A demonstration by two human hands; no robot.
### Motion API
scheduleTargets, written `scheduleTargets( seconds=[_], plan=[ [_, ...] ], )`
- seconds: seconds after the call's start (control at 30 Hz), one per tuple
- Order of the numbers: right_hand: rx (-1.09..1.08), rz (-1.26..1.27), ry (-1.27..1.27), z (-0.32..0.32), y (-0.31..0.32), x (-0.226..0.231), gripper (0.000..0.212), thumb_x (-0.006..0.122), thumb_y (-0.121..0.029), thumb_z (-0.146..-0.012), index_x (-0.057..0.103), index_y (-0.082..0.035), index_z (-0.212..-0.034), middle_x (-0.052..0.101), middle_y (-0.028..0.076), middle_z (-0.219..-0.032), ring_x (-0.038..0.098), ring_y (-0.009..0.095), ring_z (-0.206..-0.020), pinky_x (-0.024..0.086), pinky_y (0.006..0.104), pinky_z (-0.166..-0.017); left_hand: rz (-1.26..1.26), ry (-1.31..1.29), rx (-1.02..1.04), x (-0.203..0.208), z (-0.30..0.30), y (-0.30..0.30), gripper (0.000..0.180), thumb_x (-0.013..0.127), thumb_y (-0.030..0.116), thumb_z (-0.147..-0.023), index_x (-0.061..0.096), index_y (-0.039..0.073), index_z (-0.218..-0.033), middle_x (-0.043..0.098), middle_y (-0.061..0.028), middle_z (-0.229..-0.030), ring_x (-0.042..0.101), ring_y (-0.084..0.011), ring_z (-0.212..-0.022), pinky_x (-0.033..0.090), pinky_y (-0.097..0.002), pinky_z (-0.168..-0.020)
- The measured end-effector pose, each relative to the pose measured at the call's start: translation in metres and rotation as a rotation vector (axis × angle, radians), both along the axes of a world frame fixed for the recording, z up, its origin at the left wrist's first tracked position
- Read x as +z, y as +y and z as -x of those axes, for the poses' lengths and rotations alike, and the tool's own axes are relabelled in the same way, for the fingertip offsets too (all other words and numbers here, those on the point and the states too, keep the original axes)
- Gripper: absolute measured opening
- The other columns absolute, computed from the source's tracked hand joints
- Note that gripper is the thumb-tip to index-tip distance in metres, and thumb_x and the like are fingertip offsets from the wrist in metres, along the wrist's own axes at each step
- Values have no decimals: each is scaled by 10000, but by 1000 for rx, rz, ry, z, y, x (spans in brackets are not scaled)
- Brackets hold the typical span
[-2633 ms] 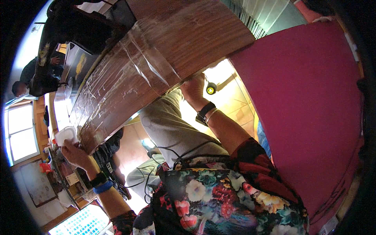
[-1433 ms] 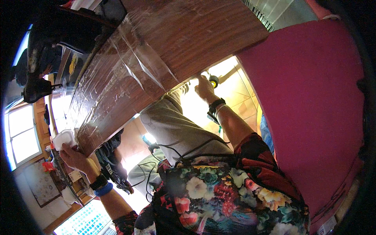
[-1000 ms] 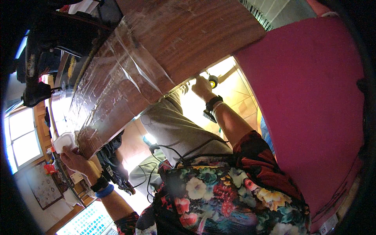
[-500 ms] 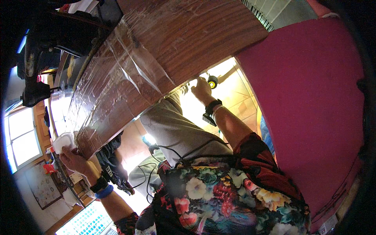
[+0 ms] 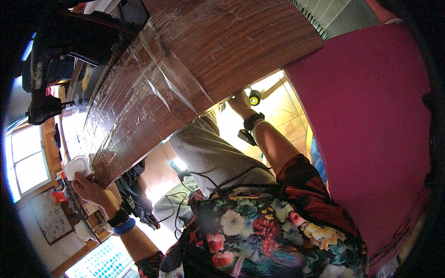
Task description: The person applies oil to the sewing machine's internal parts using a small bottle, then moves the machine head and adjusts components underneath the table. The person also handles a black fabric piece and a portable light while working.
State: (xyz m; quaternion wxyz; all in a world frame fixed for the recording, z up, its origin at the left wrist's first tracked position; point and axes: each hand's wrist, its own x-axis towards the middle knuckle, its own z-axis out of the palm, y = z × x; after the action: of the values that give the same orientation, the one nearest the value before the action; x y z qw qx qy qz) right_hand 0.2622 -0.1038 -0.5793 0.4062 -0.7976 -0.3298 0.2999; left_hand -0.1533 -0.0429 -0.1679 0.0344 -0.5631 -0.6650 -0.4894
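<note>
A wood-grain tabletop (image 5: 241,51), its left part wrapped in clear, wrinkled plastic film, spans the view in front of me. At its near left corner my left hand (image 5: 92,191) has its fingers bent at the lower rim of a white plastic dish (image 5: 78,167); the fingertips are partly covered. My right hand (image 5: 241,106) reaches in at the table's near edge, where the fingers go out of sight beneath it. Close beside this hand is a round black piece with a yellow centre (image 5: 254,97); whether the two touch is unclear.
A black sewing machine (image 5: 41,102) stands at the far left, near a bright window (image 5: 28,160). A large magenta board (image 5: 361,139) fills the right side. Thin black cables (image 5: 211,183) cross my lap, and a lit screen (image 5: 99,260) is at lower left.
My right hand has slid farther in under the table edge, so its fingers are now more hidden. The left hand and the white dish keep their places; the whole view has shifted slightly.
</note>
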Motion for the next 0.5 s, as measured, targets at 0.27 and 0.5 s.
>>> scheduleTargets(
  seconds=[0.27, 0.5],
  plan=[
    [52, 66, 61, -4, -2, 16, 428, 656, -340, -925, 705, 68, -1045, 690, 323, -1083, 675, 464, -1006, 544, 509, -892, 3, 54, 31, 0, 0, 1, 422, 585, 386, -1033, 643, -27, -1099, 685, -121, -896, 640, -199, -726, 521, -325, -615],
    [-35, 58, 143, 0, -8, 13, 461, 636, -333, -938, 627, 44, -1203, 636, 309, -1211, 598, 437, -1187, 485, 489, -1012, -41, 43, -10, -4, -3, 0, 402, 592, 381, -1042, 635, -14, -1100, 665, -90, -858, 603, -150, -687, 494, -294, -576]
  ],
)
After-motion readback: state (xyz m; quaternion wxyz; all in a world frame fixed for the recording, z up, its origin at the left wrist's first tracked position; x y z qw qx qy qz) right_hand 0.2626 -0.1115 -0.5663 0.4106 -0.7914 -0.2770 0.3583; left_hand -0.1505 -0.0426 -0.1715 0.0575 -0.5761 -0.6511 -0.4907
